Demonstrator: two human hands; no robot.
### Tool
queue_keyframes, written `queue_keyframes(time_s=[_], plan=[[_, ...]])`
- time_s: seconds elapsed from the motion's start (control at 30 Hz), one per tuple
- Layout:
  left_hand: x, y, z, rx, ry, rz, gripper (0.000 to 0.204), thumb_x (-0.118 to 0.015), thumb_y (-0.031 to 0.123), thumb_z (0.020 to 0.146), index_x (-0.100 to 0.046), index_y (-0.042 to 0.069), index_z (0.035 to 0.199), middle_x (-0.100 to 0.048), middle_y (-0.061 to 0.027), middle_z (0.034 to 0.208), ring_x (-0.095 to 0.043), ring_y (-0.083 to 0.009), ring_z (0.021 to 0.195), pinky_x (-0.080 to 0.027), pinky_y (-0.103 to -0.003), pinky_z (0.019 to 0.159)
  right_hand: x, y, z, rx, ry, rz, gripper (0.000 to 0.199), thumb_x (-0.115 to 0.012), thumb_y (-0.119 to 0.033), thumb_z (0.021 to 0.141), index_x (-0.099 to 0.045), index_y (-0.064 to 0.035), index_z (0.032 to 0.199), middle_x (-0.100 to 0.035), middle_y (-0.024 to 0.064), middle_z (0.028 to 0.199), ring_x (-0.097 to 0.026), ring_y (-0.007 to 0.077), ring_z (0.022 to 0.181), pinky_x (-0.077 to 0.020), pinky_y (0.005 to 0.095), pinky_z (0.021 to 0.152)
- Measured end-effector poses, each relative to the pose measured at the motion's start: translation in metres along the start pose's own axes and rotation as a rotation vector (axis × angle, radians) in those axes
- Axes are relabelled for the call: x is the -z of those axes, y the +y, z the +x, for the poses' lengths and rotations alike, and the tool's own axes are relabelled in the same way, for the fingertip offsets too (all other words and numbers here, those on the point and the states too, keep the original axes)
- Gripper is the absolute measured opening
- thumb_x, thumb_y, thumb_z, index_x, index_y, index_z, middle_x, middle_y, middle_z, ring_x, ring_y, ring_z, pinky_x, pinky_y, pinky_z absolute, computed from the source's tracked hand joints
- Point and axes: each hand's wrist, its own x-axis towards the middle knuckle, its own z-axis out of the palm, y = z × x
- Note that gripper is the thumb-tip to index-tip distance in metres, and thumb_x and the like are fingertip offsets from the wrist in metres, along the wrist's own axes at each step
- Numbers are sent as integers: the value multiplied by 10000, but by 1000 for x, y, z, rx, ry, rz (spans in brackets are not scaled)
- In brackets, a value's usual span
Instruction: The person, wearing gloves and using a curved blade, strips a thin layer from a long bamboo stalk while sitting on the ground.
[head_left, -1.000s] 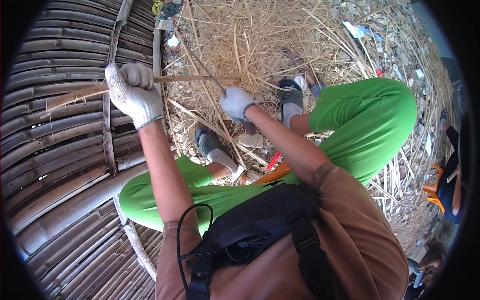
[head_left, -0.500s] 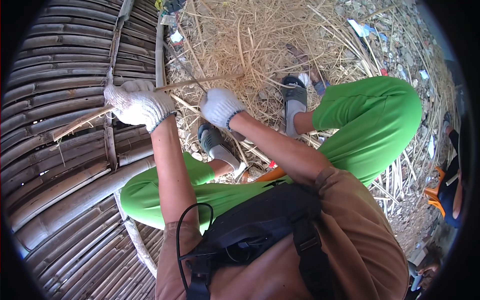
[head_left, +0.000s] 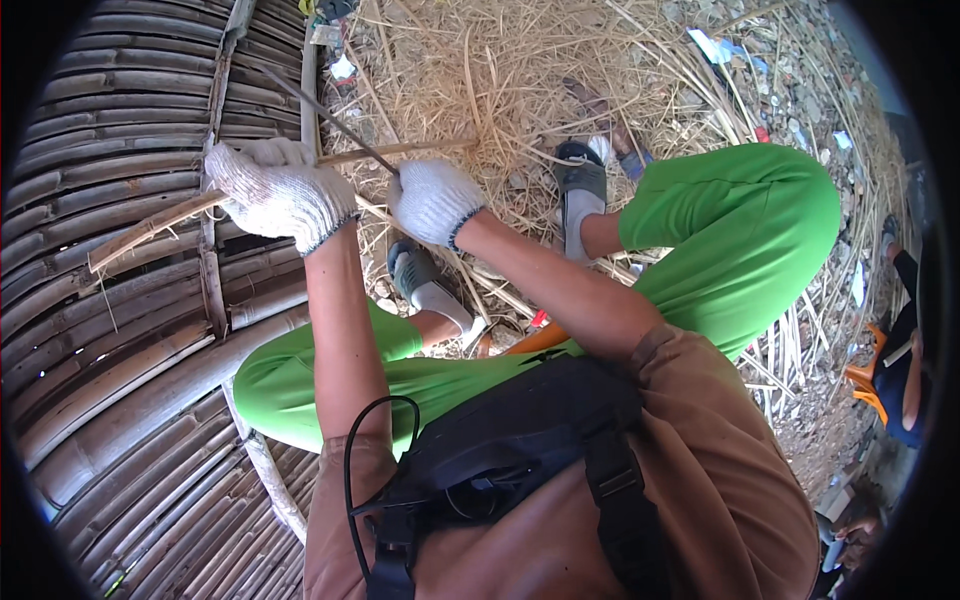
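My left hand [head_left: 280,195], in a white knitted glove, is closed round a split bamboo strip [head_left: 150,236]. The strip slants across in front of me, its frayed near end at the left and its far end over the straw. Just to the right, my gloved right hand [head_left: 436,203] is wrapped round the hidden handle of what looks like a knife [head_left: 330,120]. Its long, thin, dark blade points up and left, passing over the strip near my left hand. Whether the blade touches the strip I cannot tell.
A bamboo slat wall [head_left: 110,130] stands close on the left. Straw and shavings [head_left: 530,70] litter the ground ahead, with cut strips [head_left: 775,350] at the right. My sandalled feet [head_left: 582,195] rest below my hands. Another person [head_left: 905,380] sits by an orange chair [head_left: 866,375] at far right.
The knife blade has swung up and to the left, showing more of its length. My right hand has shifted slightly left and up. My left hand still grips the bamboo strip, nearly unmoved.
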Motion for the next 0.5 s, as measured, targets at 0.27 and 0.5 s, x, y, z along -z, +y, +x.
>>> queue_keyframes(time_s=[0.27, 0.5], plan=[[0, 2, -1, 77, -352, -107, 563, -691, 356, 983, -311, 217, 591, -257, 58, 507, -271, -104, 417, -219, -306, 402, -22, 72, 18, -111, 55, -61, 407, -535, -286, 963, -738, 61, 896, -731, 317, 943, -729, 478, 878, -588, 545, 851], [9, 6, -2, 160, -451, -152, 549, -641, 365, 1022, -334, 201, 598, -285, 43, 552, -287, -116, 457, -231, -314, 435, -20, 43, 16, 11, 64, 13, 428, -516, -305, 979, -727, 67, 952, -727, 322, 932, -727, 464, 865, -586, 547, 850]])
